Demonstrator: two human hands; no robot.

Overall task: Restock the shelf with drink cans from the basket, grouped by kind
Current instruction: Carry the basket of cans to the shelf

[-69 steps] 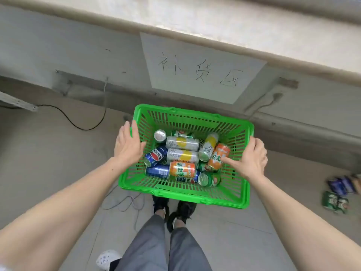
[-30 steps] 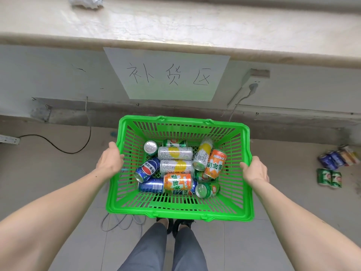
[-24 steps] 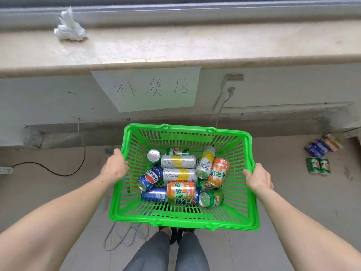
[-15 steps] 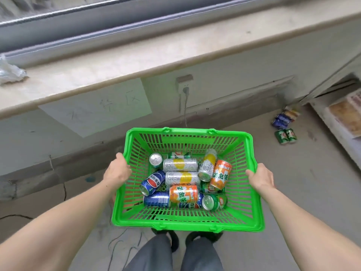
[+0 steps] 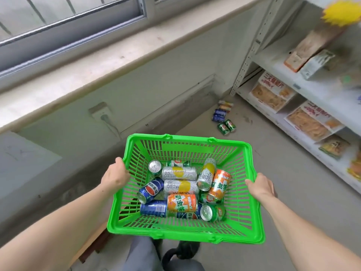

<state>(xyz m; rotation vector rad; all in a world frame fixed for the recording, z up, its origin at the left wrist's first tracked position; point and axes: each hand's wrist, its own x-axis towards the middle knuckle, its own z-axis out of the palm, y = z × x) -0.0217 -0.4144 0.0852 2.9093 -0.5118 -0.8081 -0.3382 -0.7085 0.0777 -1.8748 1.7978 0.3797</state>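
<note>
Head view looks down on a green basket (image 5: 248,192) held off the floor in the lower middle of the frame. The left hand (image 5: 115,176) grasps its left rim with fingers curled over the edge; the right hand (image 5: 260,186) grasps the right rim the same way. Inside lie the cans (image 5: 181,186), jumbled on their sides: blue cola, silver-and-yellow, orange and green kinds, with one standing upright at the back left. The shelf (image 5: 304,89) runs down the right edge of the frame, its boards carrying boxed and bagged snacks. A few more cans on the floor (image 5: 223,119) sit near the shelf's foot, right of centre.

By my reading, the step in hand is carrying the basket to the shelf; no can has left it yet. The next move likely calls for bringing the basket within reach of the shelf, freeing one hand, and picking cans one kind at a time.
</note>
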